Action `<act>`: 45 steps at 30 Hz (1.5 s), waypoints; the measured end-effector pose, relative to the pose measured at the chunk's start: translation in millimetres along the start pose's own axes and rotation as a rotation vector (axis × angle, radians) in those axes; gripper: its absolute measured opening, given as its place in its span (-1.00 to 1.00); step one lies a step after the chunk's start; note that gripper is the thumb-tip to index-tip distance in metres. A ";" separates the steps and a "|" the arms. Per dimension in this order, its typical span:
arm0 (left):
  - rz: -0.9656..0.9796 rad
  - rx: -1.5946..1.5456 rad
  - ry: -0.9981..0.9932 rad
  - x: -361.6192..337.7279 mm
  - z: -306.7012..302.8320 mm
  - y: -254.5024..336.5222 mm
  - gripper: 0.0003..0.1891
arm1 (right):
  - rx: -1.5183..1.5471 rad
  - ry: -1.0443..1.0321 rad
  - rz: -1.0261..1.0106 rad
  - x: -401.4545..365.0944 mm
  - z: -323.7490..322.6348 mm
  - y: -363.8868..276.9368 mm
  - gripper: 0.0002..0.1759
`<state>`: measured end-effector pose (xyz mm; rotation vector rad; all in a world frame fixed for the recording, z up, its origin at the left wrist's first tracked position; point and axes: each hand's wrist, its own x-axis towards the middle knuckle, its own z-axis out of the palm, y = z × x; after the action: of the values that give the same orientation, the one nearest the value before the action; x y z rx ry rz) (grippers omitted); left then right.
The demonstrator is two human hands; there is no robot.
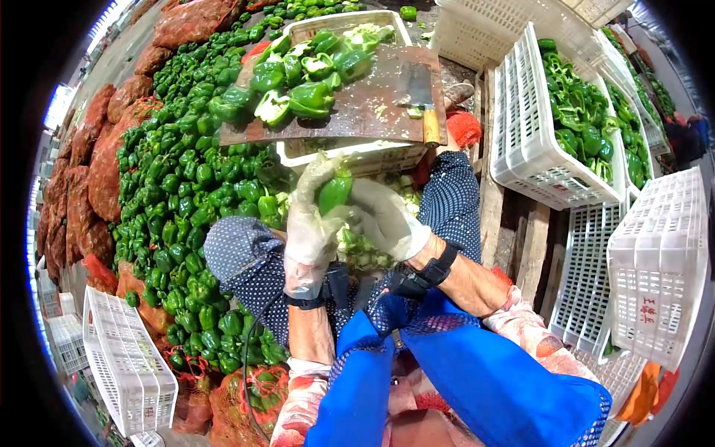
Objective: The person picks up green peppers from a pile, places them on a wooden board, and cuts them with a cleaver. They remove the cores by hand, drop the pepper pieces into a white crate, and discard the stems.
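Observation:
A piece of green pepper (335,191) is held between my two gloved hands, just in front of the cutting board. My left hand (311,216) has its fingers closed around the piece's left side. The fingers of my right hand (383,216) are curled against its right side, slightly blurred. On the brown board (365,123) lie several green peppers (309,98), some cut open with pale insides showing. A knife (421,97) rests at the board's right end, its wooden handle toward me. The board lies across a white crate (350,153). Pepper scraps (361,249) lie below my hands.
A large heap of whole green peppers (175,201) spreads at the left, beside red mesh sacks (97,179). White crates of cut peppers (555,134) stand at the right on wooden pallets (532,238). Other crates (130,361) stand at the lower left and right (655,261).

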<state>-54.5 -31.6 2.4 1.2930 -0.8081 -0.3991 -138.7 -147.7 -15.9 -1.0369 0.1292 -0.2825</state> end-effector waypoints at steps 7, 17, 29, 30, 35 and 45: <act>-0.189 -0.458 0.199 -3.7 7.5 1.7 -0.33 | -0.186 0.044 0.195 -7.1 21.6 -37.8 -0.57; -0.201 -0.342 0.135 -10.9 -2.7 -17.2 -0.32 | -0.107 0.017 0.295 -11.8 14.2 -28.1 -0.41; -0.294 -0.462 0.132 -17.0 4.5 -3.3 -0.34 | -0.013 -0.147 0.297 -15.9 17.1 -50.9 -0.36; -0.270 -0.428 0.138 -17.2 7.0 -1.2 -0.33 | -0.020 -0.192 0.314 -11.2 13.3 -56.1 -0.33; -0.250 -0.313 0.112 -18.2 6.5 2.7 -0.24 | 0.132 -0.271 0.446 -6.5 0.1 -53.0 -0.42; -0.300 -0.266 0.106 -19.3 6.9 5.8 -0.34 | -0.209 -0.290 0.397 -2.6 7.2 -56.7 -0.39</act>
<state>-73.4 -21.8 2.4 1.1757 -0.4537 -0.6496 -149.1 -168.0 36.6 -1.2215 0.1010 0.2469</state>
